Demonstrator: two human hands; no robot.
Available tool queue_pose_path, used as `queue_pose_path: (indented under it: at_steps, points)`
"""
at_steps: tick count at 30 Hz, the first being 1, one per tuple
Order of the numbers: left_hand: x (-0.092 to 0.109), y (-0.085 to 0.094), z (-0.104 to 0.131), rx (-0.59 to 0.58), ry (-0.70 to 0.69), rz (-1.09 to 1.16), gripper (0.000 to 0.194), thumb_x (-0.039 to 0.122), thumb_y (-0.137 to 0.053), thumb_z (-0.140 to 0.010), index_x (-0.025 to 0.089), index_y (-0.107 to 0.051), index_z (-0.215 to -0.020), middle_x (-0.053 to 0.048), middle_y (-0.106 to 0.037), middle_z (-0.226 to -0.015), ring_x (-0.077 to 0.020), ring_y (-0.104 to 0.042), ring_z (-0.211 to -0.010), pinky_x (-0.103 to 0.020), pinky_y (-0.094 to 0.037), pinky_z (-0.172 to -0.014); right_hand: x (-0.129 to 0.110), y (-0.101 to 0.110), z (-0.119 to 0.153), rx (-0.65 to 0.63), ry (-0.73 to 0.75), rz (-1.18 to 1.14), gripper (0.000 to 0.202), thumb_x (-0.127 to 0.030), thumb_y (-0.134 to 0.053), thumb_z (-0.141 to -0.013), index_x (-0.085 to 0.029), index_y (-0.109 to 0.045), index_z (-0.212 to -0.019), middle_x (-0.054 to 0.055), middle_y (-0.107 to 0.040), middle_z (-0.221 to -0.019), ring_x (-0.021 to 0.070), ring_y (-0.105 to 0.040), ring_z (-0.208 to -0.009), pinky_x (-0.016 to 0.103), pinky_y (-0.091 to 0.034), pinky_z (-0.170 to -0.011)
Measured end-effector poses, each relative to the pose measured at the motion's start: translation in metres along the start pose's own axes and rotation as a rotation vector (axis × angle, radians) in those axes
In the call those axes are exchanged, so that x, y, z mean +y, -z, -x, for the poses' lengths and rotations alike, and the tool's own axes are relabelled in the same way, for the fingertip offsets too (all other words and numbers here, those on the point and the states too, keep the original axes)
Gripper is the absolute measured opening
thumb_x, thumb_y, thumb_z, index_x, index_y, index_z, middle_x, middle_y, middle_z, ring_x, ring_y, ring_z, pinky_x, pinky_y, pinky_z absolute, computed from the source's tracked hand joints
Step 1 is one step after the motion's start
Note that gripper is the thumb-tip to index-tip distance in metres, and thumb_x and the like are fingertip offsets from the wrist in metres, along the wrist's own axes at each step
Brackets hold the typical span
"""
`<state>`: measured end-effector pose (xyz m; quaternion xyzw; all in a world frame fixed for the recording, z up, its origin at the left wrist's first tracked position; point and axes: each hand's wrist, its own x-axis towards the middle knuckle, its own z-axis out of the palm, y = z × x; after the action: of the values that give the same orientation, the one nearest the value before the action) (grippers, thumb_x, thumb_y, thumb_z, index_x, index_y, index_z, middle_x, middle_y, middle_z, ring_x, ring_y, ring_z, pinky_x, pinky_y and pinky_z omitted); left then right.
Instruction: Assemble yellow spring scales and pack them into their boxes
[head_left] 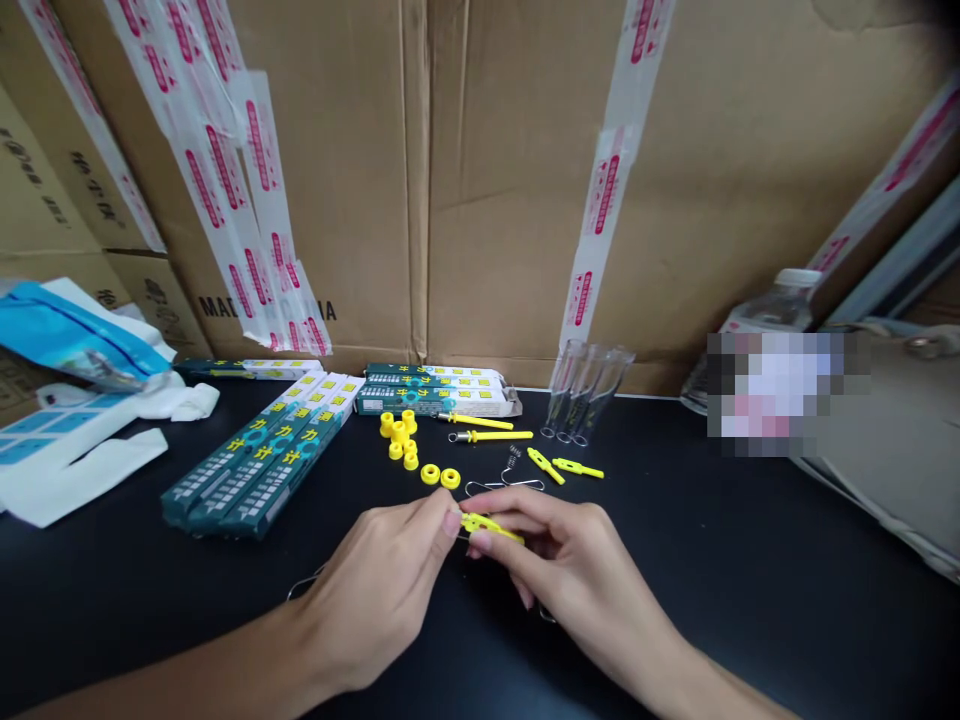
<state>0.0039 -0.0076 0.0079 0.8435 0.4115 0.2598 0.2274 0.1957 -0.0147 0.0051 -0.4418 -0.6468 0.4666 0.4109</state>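
Note:
Just above the black table, my right hand (pixel 574 545) pinches a small yellow plastic spring-scale piece (pixel 495 528) between thumb and fingers. My left hand (pixel 394 575) is closed at the piece's left end; what its fingertips grip is mostly hidden, though a thin wire shows below them. Beyond my fingers lie bent wire hooks (pixel 506 486) and a small coil spring (pixel 514 457). Two similar yellow pieces (pixel 577 467) rest to their right. Another wire (pixel 304 583) pokes out beside my left hand.
Yellow caps (pixel 399 430) and yellow rings (pixel 440 476) lie behind my hands, near yellow rods (pixel 495 435) with metal ends. Clear tubes (pixel 585 400) stand at the back. Printed boxes (pixel 262 455) lie left; a bottle (pixel 784 300) and bag (pixel 892 430) are right. Cardboard (pixel 510 200) walls the back.

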Motion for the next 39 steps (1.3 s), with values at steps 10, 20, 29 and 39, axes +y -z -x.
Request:
queue_pose_path:
  at_steps: [10, 20, 29, 39]
  points:
    - [0.006, 0.000, -0.003, 0.010, 0.136, 0.053, 0.044, 0.041, -0.020, -0.103, 0.022, -0.040, -0.069, 0.003, -0.049, -0.062, -0.0146, -0.047, -0.055, -0.029, -0.032, -0.057, 0.011, 0.004, 0.005, 0.131, 0.531, 0.439, 0.030, -0.013, -0.057, -0.095, -0.026, -0.068, -0.120, 0.000, -0.078, -0.103, 0.0163, -0.074, -0.088, 0.023, -0.057, -0.080]
    - [0.000, 0.003, -0.006, 0.028, 0.071, -0.090, 0.025, 0.038, -0.038, -0.102, 0.024, -0.054, -0.091, 0.006, -0.063, -0.071, -0.0127, -0.058, -0.054, -0.024, -0.037, -0.054, 0.010, 0.006, -0.002, 0.124, 0.429, 0.366, 0.015, -0.017, -0.064, -0.093, -0.024, -0.068, -0.106, -0.002, -0.076, -0.101, 0.0141, -0.072, -0.086, 0.020, -0.055, -0.073]
    - [-0.007, 0.000, -0.002, 0.087, -0.139, -0.223, 0.025, 0.032, -0.041, -0.102, 0.024, -0.065, -0.106, -0.001, -0.075, -0.095, -0.0169, -0.073, -0.079, -0.024, -0.054, -0.074, 0.012, 0.014, -0.003, 0.155, 0.552, 0.536, 0.009, -0.017, -0.059, -0.095, -0.022, -0.064, -0.103, 0.002, -0.071, -0.094, 0.0167, -0.066, -0.079, 0.027, -0.051, -0.072]
    - [-0.001, 0.007, -0.006, -0.021, 0.166, -0.314, 0.023, 0.035, -0.051, -0.097, 0.023, -0.060, -0.115, 0.003, -0.074, -0.075, -0.0197, -0.072, -0.062, -0.024, -0.044, -0.055, 0.002, 0.020, -0.008, 0.171, 0.208, 0.102, 0.017, -0.036, -0.067, -0.090, -0.020, -0.071, -0.085, 0.003, -0.072, -0.084, 0.0179, -0.068, -0.074, 0.028, -0.056, -0.070]
